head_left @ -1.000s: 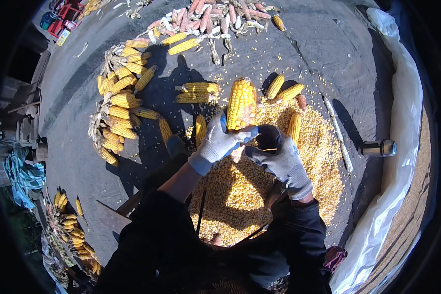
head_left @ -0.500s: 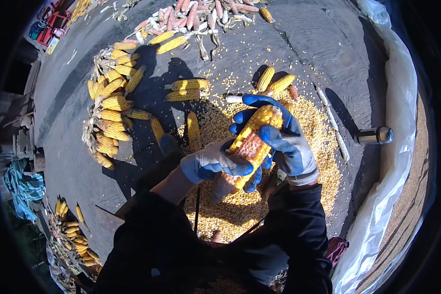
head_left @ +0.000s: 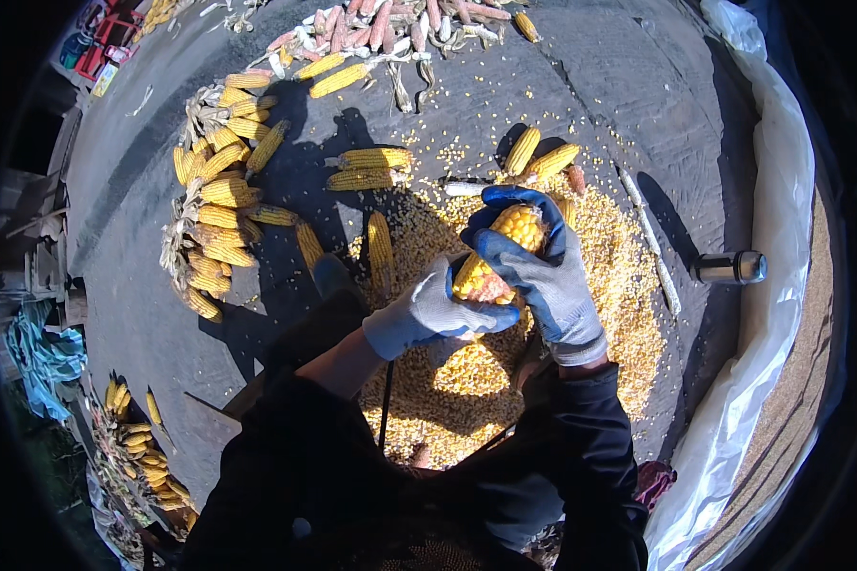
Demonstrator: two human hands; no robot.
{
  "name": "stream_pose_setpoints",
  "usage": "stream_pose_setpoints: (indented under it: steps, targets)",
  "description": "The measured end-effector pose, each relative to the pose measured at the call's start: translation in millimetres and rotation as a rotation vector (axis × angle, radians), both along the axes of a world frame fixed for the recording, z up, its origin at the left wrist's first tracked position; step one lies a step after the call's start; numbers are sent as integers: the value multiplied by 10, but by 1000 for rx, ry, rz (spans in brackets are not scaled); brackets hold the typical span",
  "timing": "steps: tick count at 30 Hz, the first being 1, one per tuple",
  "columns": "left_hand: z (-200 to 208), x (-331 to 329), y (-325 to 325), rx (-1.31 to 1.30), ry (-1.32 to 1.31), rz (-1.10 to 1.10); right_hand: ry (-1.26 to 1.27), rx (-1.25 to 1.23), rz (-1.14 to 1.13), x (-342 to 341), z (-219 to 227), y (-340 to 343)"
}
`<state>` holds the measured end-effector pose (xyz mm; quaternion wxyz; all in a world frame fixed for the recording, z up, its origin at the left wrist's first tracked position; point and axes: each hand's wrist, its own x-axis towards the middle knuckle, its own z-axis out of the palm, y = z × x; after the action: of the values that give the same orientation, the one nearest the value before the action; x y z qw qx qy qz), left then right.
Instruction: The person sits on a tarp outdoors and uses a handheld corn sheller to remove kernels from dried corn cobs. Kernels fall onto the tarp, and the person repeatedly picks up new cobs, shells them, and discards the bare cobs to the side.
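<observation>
A partly shelled corn cob (head_left: 474, 277) is held between my two gloved hands, above a spread of loose kernels. Yellow kernels still cover its upper end, and a reddish bare patch shows low on it. My left hand (head_left: 433, 309), in a grey and blue glove, grips the lower end with the thumb along it. Wrapped round the upper end is my right hand (head_left: 543, 281), its thumb pressed across the kernels. The loose corn kernels (head_left: 619, 314) lie beneath and around both hands. A whole corn cob (head_left: 380, 252) rests just left of them.
Bundled yellow cobs (head_left: 224, 214) lie to the left, and stripped pink cobs (head_left: 381, 29) are heaped at the far side. A metal thermos (head_left: 730, 266) lies at the right beside white plastic sheeting (head_left: 776, 238). A pale stick (head_left: 649, 238) is nearer the kernels.
The cob has turned and tilted in my hands, so less of its bare patch shows. My right hand has closed further over the upper end, its thumb shifting left across the kernels.
</observation>
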<state>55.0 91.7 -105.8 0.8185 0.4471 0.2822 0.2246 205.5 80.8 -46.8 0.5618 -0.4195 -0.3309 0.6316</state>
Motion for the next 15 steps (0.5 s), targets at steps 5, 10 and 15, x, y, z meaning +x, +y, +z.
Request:
stream_pose_setpoints:
  steps: [5, 10, 15]
  targets:
    - [189, -119, 94, -140, -72, -189, 30, 93, 138, 25, 42, -65]
    - [214, -119, 86, -227, -237, -318, 322, 51, 241, 93, 154, -74]
    - [83, -39, 35, -46, 118, -131, 7, 53, 14, -1, -44, -101]
